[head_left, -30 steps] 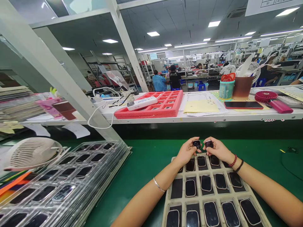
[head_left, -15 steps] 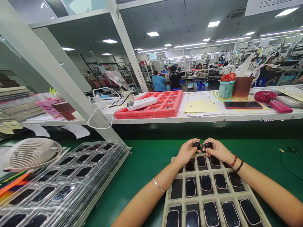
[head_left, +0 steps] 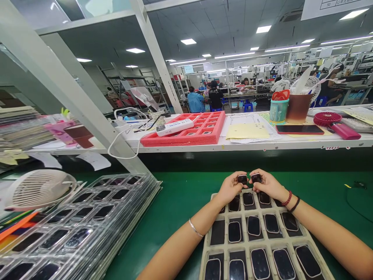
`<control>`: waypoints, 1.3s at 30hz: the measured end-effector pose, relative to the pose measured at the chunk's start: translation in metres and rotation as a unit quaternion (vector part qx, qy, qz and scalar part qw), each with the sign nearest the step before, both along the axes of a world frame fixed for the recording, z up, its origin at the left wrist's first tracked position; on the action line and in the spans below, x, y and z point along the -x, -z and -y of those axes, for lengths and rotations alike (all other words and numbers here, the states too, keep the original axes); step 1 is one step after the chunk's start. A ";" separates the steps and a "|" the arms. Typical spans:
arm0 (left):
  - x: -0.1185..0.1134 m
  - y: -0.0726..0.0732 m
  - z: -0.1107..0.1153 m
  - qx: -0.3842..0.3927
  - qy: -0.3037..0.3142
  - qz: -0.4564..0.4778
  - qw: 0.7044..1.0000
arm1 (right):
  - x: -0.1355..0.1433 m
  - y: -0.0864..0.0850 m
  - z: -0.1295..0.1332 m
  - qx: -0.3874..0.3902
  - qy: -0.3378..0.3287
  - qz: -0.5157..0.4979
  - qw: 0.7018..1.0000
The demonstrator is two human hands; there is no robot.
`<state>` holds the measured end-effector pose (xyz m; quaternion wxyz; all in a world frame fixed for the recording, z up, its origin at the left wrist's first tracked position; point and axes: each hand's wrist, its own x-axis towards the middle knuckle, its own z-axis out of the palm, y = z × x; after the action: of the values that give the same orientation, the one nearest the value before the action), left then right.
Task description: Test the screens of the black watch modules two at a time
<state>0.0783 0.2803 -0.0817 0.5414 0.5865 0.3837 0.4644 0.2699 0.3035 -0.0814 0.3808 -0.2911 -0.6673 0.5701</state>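
Note:
Above the far edge of a cream compartment tray (head_left: pixel 244 245), my left hand (head_left: pixel 233 187) pinches a small smartwatch (head_left: pixel 242 179) with a dark face. Close beside it, my right hand (head_left: pixel 268 184) grips a second smartwatch (head_left: pixel 256 178), its dark face turned toward me. The two watches are a small gap apart. Below my hands, the tray holds several more watches, dark faces up, each in its own compartment. One compartment (head_left: pixel 217 232) at the left of the middle row shows only its dark lining. My wrists partly cover the far row.
Stacked clear plastic trays (head_left: pixel 116 214) with dark-faced pieces stand on the green mat (head_left: pixel 175 217) at left, beside a white fan (head_left: pixel 40 190). A shelf (head_left: pixel 247 146) crosses behind, carrying a red foam tray (head_left: pixel 180 140), papers, a phone (head_left: pixel 299 129) and cups. People sit farther back.
My right hand and its watch have risen very slightly, and the watch faces have tilted a little. Both hands keep their hold; the tray stays put.

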 end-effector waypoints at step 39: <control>0.000 -0.005 0.004 -0.003 -0.008 -0.013 1.000 | -0.001 -0.002 0.002 -0.015 -0.005 0.017 1.000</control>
<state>0.0786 0.2767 -0.0764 0.5311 0.5907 0.3943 0.4621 0.2711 0.3018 -0.0791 0.3713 -0.2918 -0.6835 0.5566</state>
